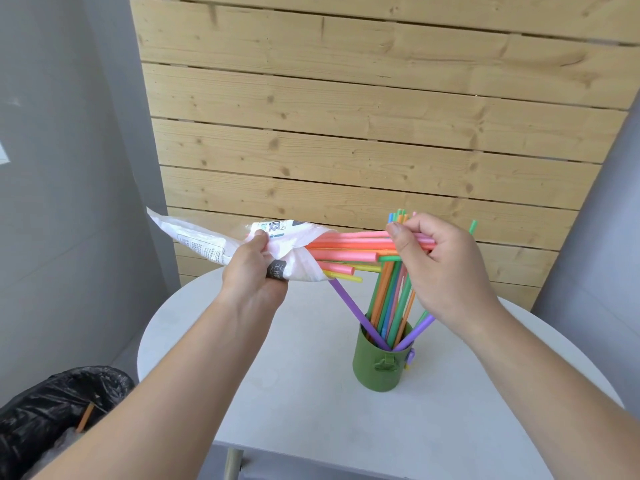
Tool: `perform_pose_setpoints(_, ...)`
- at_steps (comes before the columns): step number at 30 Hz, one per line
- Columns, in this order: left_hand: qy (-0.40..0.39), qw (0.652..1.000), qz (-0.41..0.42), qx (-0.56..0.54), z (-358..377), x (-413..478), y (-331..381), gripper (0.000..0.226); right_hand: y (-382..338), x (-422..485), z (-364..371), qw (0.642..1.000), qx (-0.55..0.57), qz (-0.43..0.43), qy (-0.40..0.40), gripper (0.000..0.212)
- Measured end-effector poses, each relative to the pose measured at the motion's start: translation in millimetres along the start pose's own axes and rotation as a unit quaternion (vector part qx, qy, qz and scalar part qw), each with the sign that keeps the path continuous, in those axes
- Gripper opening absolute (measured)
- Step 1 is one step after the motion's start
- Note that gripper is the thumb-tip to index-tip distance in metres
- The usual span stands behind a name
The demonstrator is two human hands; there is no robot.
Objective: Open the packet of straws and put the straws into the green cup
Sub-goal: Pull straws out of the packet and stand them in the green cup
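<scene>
White table (294, 375) bears green cup (379, 372) of upright straws (388, 299); left hand (252, 268) grips packet (207, 242), right hand (440, 265) pinches pink straws (346, 242).

Bare left forearm (180, 358), bare right forearm (540, 368)

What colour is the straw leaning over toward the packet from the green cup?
Purple. The leaning straw in the green cup shows best in the head view.
</scene>
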State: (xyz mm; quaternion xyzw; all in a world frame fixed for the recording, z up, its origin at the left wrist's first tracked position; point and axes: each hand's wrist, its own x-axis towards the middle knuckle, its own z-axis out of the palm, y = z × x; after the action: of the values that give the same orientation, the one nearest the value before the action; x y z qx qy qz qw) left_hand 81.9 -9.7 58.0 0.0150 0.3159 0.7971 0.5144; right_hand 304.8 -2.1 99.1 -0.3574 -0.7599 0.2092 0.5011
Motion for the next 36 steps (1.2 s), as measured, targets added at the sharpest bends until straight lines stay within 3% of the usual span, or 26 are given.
perform_pose_setpoints(5, 0.016, 1.0, -0.001, 0.005, -5, 5, -1, 0.035, 2, -2, 2, 0.999, 0.02, 0.039, -0.015, 0.041)
perform_pose_setpoints(24, 0.042, 0.999, -0.026, -0.002, -7, 6, -1, 0.037, 2, 8, -39, 0.999, -0.026, 0.014, -0.028, 0.021)
perform_pose_setpoints(33, 0.027, 0.999, -0.026, -0.024, -2, -6, -3, 0.011, -6, 22, -53, 0.997, -0.062, 0.007, -0.04, 0.025)
perform_pose_setpoints(36, 0.036, 0.999, -0.016, -0.012, -3, -1, -1, 0.025, -6, 26, -63, 0.996, -0.077, 0.003, -0.045, 0.026)
